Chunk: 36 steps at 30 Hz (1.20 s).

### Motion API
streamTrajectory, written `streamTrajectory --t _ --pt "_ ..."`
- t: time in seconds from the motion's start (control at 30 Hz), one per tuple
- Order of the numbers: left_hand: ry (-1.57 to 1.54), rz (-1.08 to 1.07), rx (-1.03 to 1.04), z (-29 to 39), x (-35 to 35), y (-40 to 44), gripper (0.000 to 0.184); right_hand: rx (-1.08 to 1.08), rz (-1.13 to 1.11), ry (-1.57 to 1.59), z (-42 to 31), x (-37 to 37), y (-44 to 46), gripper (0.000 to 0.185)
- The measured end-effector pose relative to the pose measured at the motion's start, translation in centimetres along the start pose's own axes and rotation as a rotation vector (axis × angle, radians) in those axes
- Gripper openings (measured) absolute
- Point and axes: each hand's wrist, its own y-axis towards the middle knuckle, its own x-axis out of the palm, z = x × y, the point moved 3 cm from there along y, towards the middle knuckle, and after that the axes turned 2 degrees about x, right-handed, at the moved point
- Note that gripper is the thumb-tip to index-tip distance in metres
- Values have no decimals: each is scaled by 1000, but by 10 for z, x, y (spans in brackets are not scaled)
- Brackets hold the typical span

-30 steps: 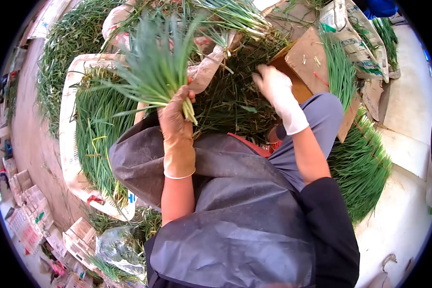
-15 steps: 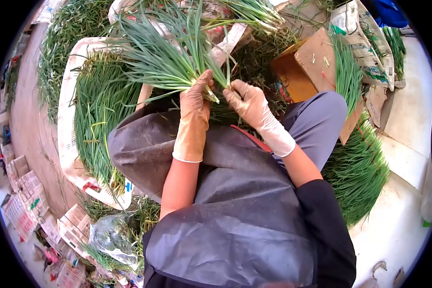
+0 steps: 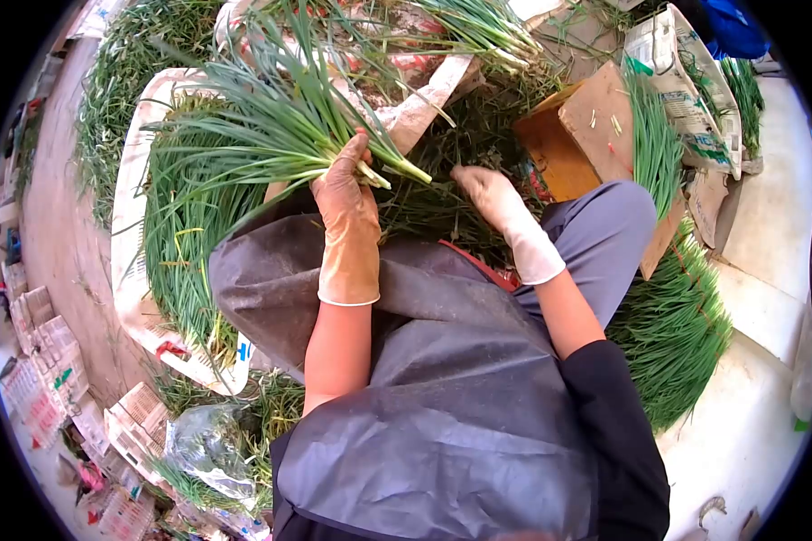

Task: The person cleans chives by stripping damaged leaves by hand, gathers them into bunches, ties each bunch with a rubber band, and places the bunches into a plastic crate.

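In the head view, my left hand (image 3: 343,200), in a tan-stained glove, is wrapped around a fanned bunch of garlic chives (image 3: 284,135). Their pale cut ends point right and the green blades spread up and left. One thicker stalk sticks out past the others toward the right. My right hand (image 3: 492,200), in a whitish glove, is a little to the right of the stalk ends, apart from the bunch. Its fingers are curled together over a dark heap of trimmings (image 3: 442,135); whether anything small is between them is hidden.
A white crate (image 3: 128,216) full of chives stands at left. More loose chives (image 3: 487,32) lie at the top on sacking. A cardboard box (image 3: 595,122) is at upper right, with a big tied bundle (image 3: 672,343) by my right knee. A plastic bag (image 3: 209,442) lies lower left.
My right hand has drawn away from the bunch to the right, and its fingers now curl lower. My left hand has shifted slightly left with the chives, whose blades have swung lower.
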Motion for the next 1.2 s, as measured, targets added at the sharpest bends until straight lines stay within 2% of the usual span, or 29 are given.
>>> streamTrajectory --t 0.03,0.1,0.13,0.17,0.23,0.27,0.3,0.37,0.47,0.53,0.57,0.63,0.67,0.7,0.77,0.8,0.83,0.9,0.97,1.07,1.1,1.17,1.2 --pt "-8 -6 -46 -4 -3 -5 32 33 -96 508 -26 3 -5 45" --pt "-6 -25 -62 -8 4 -8 22 -8 -335 641 -67 9 -8 44" --pt "18 -45 -86 -14 2 -7 22 -33 -279 517 -76 12 -4 33" --pt "41 -63 -110 -19 -2 -8 22 -81 -149 596 -72 21 5 27" --pt "76 -29 -148 -25 -3 -16 20 -118 -24 710 -78 19 9 19" --pt "0 -27 -222 -33 -3 -18 20 -123 -25 707 -78 24 12 19" --pt "-75 -23 -298 -40 -4 -22 20 -190 90 634 -74 29 15 16" --pt "-37 2 -297 -44 -2 -24 21 -376 231 376 -67 35 16 11" --pt "-48 11 -321 -50 -10 -17 18 -381 312 415 -69 36 0 13" --pt "34 51 -240 -40 -4 -22 14 -421 543 222 -70 25 -17 12" --pt "3 82 -262 -44 -11 -12 13 -391 595 230 -69 17 -23 13" --pt "2 91 -159 -30 -9 -9 15 -202 529 43 -39 0 -19 17" --pt "20 74 -173 -29 -9 -9 18 9 338 154 -23 -7 -14 21" --pt "19 72 -176 -28 -7 -14 18 -34 204 498 -26 -9 -12 27" --pt "86 74 -215 -32 3 -25 19 -55 87 703 -33 -3 -6 33" --pt "106 69 -241 -41 0 -25 21 -205 151 575 -43 8 1 33" --pt "113 63 -245 -48 -4 -25 21 -259 201 483 -69 11 -7 28" --pt "-7 4 -229 -51 -3 -22 21 -235 242 471 -69 23 6 22" --pt "40 2 -262 -47 -4 -21 20 -241 247 565 -69 27 9 17" --pt "55 32 -276 -42 -2 -24 20 -297 464 327 -56 13 -6 17" --pt "5 32 -246 -40 -2 -20 19 -209 369 486 -49 8 -13 19" --pt "-52 40 -210 -37 -4 -13 19 -21 239 400 -1 -4 -3 23" --pt "-116 41 -242 -36 -6 -11 19 12 265 -85 15 -14 -6 25"
